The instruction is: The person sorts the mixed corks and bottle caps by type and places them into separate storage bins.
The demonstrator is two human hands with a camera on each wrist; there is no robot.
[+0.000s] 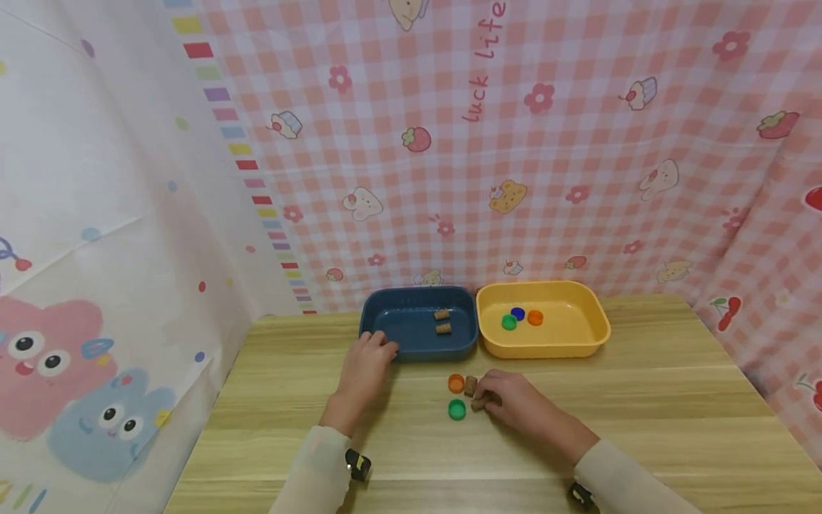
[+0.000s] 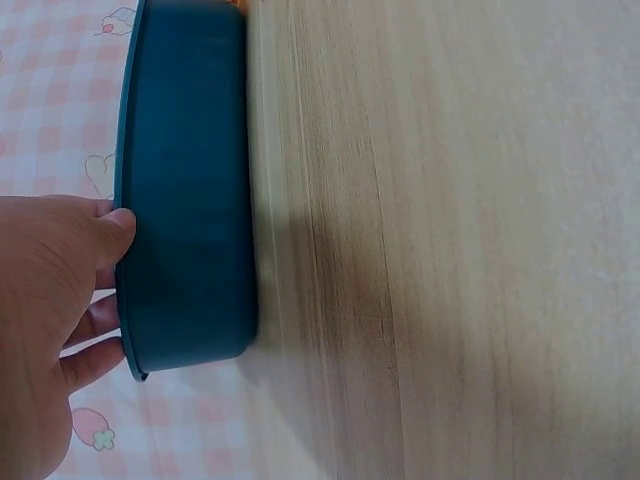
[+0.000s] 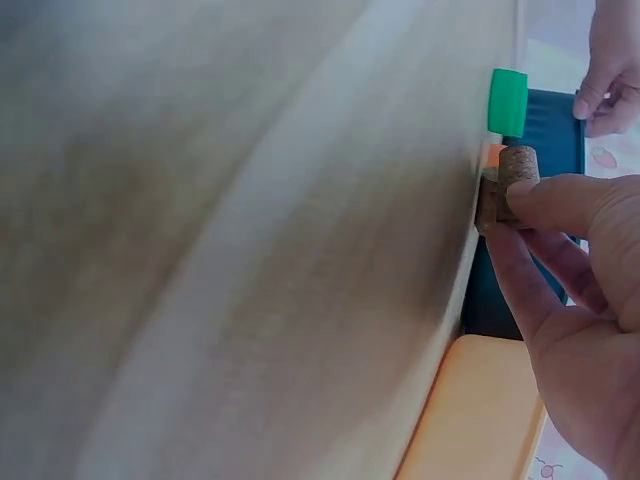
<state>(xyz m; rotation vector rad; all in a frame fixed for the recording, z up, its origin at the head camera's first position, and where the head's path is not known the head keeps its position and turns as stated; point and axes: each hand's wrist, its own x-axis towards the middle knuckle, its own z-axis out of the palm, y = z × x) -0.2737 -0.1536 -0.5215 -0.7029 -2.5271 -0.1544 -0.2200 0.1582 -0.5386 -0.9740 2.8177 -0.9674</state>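
My left hand (image 1: 370, 360) holds the near left rim of a dark blue tray (image 2: 185, 200), thumb outside the wall and fingers over the edge. Two corks (image 1: 443, 329) lie inside that tray, toward its right side. Between the thumb and fingers of my right hand (image 1: 514, 400) a cork (image 3: 519, 165) is pinched, close over the wooden table. Beside it another cork (image 1: 471, 386) stands on the table, partly hidden by the held one in the right wrist view. An orange cap (image 1: 456, 383) and a green cap (image 1: 457, 409) sit just left of the corks.
To the right of the blue tray stands a yellow tray (image 1: 546, 350) holding a blue cap (image 1: 517, 313), a green cap (image 1: 509, 323) and an orange cap (image 1: 536, 318). Behind both trays hangs a pink checked cloth (image 1: 449, 178). A white printed sheet (image 1: 128, 214) borders the table's left side.
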